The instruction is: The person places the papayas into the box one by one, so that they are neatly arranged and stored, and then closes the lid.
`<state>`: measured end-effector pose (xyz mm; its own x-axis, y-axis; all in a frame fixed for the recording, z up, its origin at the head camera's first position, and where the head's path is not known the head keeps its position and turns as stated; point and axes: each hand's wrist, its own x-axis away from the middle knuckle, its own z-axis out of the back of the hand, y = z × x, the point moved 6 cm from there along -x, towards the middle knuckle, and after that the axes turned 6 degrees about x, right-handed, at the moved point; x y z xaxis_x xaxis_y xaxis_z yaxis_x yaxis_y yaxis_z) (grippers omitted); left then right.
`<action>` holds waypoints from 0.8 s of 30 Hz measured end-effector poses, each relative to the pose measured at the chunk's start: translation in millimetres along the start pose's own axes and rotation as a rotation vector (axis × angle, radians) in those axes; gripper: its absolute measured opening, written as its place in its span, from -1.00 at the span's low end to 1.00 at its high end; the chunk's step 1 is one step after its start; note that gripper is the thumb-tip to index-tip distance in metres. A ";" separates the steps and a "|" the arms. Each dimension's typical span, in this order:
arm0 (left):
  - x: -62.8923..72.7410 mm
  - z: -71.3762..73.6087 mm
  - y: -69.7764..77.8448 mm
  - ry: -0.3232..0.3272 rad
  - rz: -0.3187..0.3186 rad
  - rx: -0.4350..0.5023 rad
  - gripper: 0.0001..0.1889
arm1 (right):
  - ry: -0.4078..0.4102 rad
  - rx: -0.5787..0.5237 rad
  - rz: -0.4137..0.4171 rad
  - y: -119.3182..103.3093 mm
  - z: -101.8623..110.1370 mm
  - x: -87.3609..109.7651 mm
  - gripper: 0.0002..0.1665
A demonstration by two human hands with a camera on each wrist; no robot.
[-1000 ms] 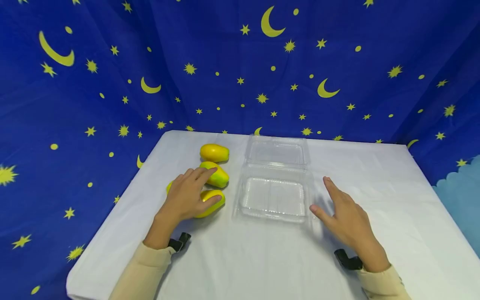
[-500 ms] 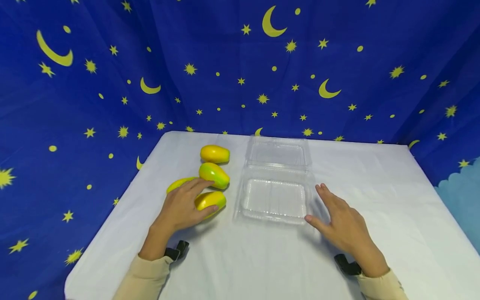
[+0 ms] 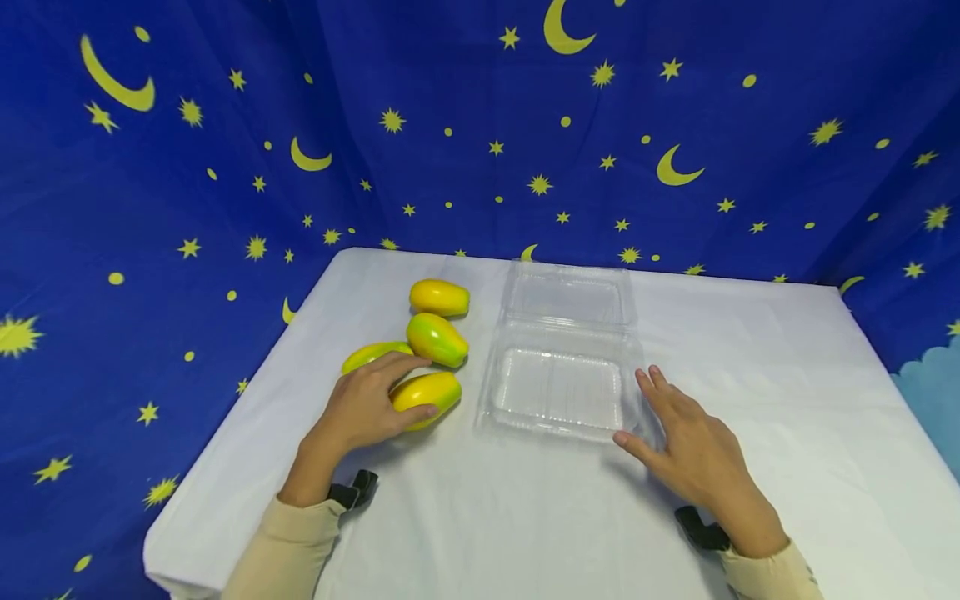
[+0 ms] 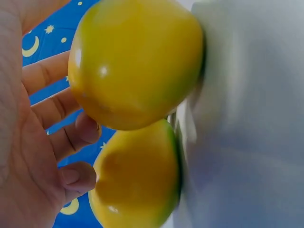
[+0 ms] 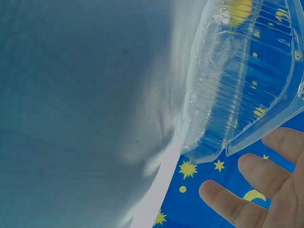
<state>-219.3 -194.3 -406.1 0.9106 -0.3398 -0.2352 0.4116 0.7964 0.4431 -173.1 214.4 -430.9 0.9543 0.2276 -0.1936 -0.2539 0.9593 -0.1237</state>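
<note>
Papayas point(image 3: 437, 340), or at least that's what these four yellow-green fruits look like, are all lying left of centre on the desk point(image 3: 487, 517). Biggest thing around is the dark blue curtain point(image 3: 420, 83) with yellow moons and stars, running behind and down the sides. Next up is the desk itself, covered in white cloth. On it sits a clear plastic container point(image 3: 558, 392), flipped open, lid half point(image 3: 570, 298) toward the back.

Hands next, both coming out of beige sleeves point(image 3: 288, 542). Left hand point(image 3: 367, 408) is over the nearest papaya point(image 3: 427, 396), thumb on the near side and index round the far side, fingers apart; can't tell if they're actually pressing on it. Right hand point(image 3: 693, 454) is by the container's near right corner, fingers apart and holding nothing, can't tell if they touch the plastic.

As for the fruit, three make a rough column going back, and the fourth point(image 3: 371, 356) is off to their left, partly behind the left hand. Smallest bits: black gadgets point(image 3: 356, 490) at both wrists.
</note>
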 end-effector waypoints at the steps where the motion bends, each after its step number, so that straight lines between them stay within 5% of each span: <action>1: 0.4 0.0 -0.6 -0.002 0.008 0.002 -0.26 | 0.000 0.001 0.000 0.5 0.3 -0.1 0.13; 12: 4.3 -8.7 -9.6 -0.060 0.084 0.056 -0.24 | -0.014 -0.021 -0.018 3.5 0.8 1.0 0.13; 24: 11.0 -10.4 -13.6 -0.083 0.092 0.072 -0.20 | -0.032 -0.014 -0.014 3.3 -1.8 1.8 0.12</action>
<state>-215.3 -203.7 -423.7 0.9434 -0.3093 -0.1199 0.3250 0.7890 0.5214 -172.5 217.6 -433.4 0.9622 0.2198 -0.1609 -0.2428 0.9599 -0.1403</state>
